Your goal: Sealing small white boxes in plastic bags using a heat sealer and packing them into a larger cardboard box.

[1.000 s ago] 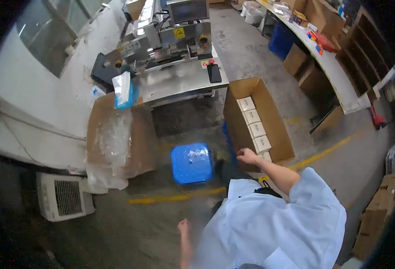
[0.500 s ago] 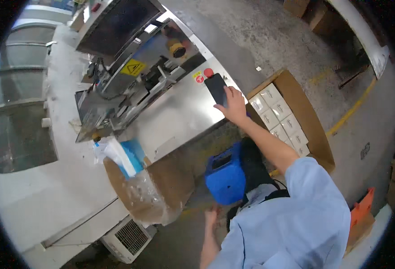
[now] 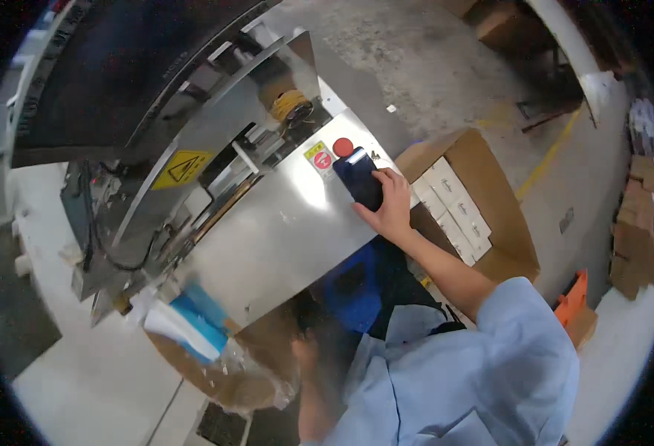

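Note:
A dark smartphone (image 3: 359, 177) lies on or just above the metal worktop (image 3: 275, 245) of a machine, close to its right corner. My right hand (image 3: 392, 204) grips the phone's near end, thumb on one edge and fingers on the other. Right beyond the phone sit a red round button (image 3: 342, 147) and a red-and-yellow sticker (image 3: 320, 158). Down below the worktop's front edge, my left hand (image 3: 306, 349) hangs beside a brown carton. It is dim and blurred there, so its fingers and anything in them do not show clearly.
An open carton (image 3: 502, 201) of white boxes (image 3: 457, 212) stands right of the machine. A yellow warning label (image 3: 180, 169) marks the machine's tilted clear guard. Blue-and-white packaging (image 3: 189, 323) sits at the worktop's left end. A blue object (image 3: 357, 293) is beneath, near my lap.
My view has moved closer to the machine. My right hand keeps its grip on the phone near the red button. My left hand has shifted left, toward the brown carton.

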Action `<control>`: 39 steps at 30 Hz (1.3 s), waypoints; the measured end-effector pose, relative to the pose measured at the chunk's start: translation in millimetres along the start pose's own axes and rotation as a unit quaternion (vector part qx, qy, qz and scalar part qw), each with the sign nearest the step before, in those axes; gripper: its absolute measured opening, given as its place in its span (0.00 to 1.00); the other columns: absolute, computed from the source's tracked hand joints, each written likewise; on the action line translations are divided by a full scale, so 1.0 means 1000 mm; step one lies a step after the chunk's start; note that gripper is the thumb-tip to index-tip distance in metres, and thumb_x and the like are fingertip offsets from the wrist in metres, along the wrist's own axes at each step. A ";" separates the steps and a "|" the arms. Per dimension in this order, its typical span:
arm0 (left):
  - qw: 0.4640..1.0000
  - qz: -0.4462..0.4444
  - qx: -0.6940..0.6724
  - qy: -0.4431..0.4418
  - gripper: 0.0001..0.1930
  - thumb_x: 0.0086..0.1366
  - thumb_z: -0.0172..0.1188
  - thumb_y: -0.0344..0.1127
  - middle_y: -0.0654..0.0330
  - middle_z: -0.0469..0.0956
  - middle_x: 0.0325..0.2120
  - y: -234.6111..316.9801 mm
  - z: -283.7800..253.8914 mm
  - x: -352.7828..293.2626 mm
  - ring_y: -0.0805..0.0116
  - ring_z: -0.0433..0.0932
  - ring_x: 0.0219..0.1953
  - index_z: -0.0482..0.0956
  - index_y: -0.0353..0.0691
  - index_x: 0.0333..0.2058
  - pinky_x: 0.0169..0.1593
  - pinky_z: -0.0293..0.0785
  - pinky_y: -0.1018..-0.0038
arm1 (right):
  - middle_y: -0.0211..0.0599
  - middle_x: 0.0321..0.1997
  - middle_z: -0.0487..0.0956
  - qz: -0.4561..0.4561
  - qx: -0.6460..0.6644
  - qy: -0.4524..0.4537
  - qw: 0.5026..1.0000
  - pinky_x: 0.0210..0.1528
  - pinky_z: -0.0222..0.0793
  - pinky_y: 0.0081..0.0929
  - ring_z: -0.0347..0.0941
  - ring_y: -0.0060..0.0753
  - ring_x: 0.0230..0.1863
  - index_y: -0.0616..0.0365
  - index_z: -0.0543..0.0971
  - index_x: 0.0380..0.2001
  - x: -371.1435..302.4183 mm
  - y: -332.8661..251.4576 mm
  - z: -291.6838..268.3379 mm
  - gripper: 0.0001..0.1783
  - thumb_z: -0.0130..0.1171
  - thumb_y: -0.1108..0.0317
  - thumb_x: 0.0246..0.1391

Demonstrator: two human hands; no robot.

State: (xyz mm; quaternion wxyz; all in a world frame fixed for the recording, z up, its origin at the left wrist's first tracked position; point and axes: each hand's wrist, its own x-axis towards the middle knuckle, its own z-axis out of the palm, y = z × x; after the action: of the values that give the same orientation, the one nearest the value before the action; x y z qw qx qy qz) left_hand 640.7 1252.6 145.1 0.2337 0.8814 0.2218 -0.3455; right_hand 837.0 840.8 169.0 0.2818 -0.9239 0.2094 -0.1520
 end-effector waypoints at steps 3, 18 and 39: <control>0.988 0.099 0.115 -0.013 0.36 0.65 0.53 0.58 0.38 0.71 0.52 -0.009 0.028 0.093 0.44 0.71 0.55 0.70 0.25 0.54 0.61 0.63 0.53 | 0.47 0.58 0.69 -0.022 -0.013 0.022 0.999 0.61 0.58 0.46 0.64 0.53 0.59 0.57 0.68 0.56 -0.004 0.002 -0.003 0.43 0.74 0.56 0.35; 0.959 0.202 0.174 0.095 0.33 0.67 0.49 0.59 0.42 0.76 0.51 -0.027 0.100 0.300 0.46 0.75 0.52 0.77 0.27 0.46 0.59 0.67 0.57 | 0.45 0.57 0.74 -0.095 0.137 0.095 0.981 0.58 0.66 0.33 0.72 0.38 0.57 0.60 0.68 0.59 -0.028 0.014 0.019 0.36 0.68 0.58 0.50; 0.817 0.265 -0.155 0.488 0.31 0.56 0.70 0.49 0.46 0.79 0.42 -0.084 -0.317 0.164 0.57 0.78 0.46 0.75 0.29 0.48 0.51 0.72 0.66 | 0.40 0.50 0.77 -0.092 0.392 0.119 0.908 0.56 0.67 0.27 0.73 0.29 0.52 0.67 0.71 0.55 -0.004 0.086 0.043 0.22 0.60 0.69 0.60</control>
State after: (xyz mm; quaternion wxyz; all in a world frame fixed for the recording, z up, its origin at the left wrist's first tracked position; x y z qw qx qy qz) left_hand 863.1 1535.9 212.7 0.3106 0.9116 0.1154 0.2435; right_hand 824.6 797.8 84.2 0.5791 -0.7294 0.0789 -0.3556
